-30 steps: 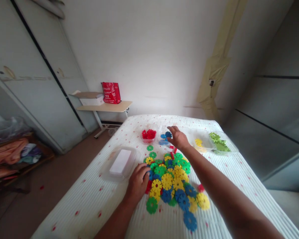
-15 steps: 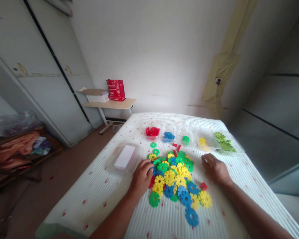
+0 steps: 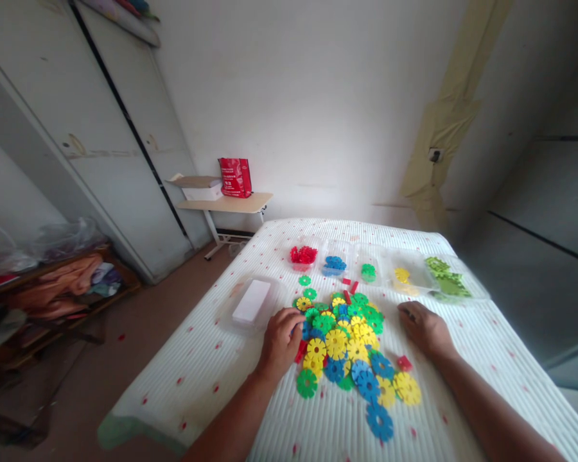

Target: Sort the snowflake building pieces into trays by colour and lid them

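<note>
A heap of flat snowflake-shaped plastic discs (image 3: 351,346) in yellow, green, blue and red lies on a white ribbed bed cover (image 3: 212,378). My left hand (image 3: 282,337) rests curled at the heap's left edge, fingertips touching blue and green discs. My right hand (image 3: 422,327) lies palm down on the cover just right of the heap, fingers bent, with nothing visible in it. Behind the heap stand clear tubs with sorted discs: red (image 3: 303,255), blue (image 3: 334,264), green (image 3: 368,271), yellow (image 3: 402,275) and light green (image 3: 446,282).
A clear lidded box with a white block inside (image 3: 251,303) sits left of the heap. A small side table (image 3: 226,205) with a red bag (image 3: 235,177) stands by the wall. Clothes are piled on a low rack (image 3: 62,282) at left.
My right hand has drawn back from the blue tub to the cover beside the heap. The view has shifted left and slightly up. My left hand has stayed at the heap's edge.
</note>
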A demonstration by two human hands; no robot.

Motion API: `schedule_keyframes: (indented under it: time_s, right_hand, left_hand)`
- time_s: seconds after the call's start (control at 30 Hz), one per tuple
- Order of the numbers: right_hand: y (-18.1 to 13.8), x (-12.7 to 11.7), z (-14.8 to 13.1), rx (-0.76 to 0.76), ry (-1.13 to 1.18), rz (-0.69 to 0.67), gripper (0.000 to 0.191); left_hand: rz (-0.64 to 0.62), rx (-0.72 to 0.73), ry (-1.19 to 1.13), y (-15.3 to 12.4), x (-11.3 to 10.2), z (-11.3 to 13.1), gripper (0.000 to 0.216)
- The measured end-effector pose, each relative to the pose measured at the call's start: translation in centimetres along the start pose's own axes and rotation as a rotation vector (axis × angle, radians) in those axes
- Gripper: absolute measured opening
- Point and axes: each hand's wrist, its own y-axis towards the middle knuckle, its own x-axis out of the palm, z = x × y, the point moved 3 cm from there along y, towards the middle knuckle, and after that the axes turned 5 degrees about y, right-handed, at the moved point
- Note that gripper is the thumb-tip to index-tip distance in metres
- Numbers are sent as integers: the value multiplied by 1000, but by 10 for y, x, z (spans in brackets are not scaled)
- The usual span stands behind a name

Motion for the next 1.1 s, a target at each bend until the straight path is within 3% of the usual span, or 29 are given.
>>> schedule_keyframes:
  time_s: [0.47,0.6,0.8,0.93,1.1]
  right_hand:
    - [1,0,-6,31,-71,-22,27]
    - [2,-4,-9,45,23,-41,26]
    - [11,0,-34,-24,329,-220,33]
    - [18,11,-50,-123,307,-284,41]
    - [23,16,-51,-81,295,-338,45]
  left_hand:
    - [-3,30,-4,0,5,-6,22]
    - [0,29,1,0,5,-7,21]
    - [0,27,-3,-1,8,-10,21]
    - [13,37,-12,-1,6,-10,21]
    - [26,48,-18,0,5,-9,21]
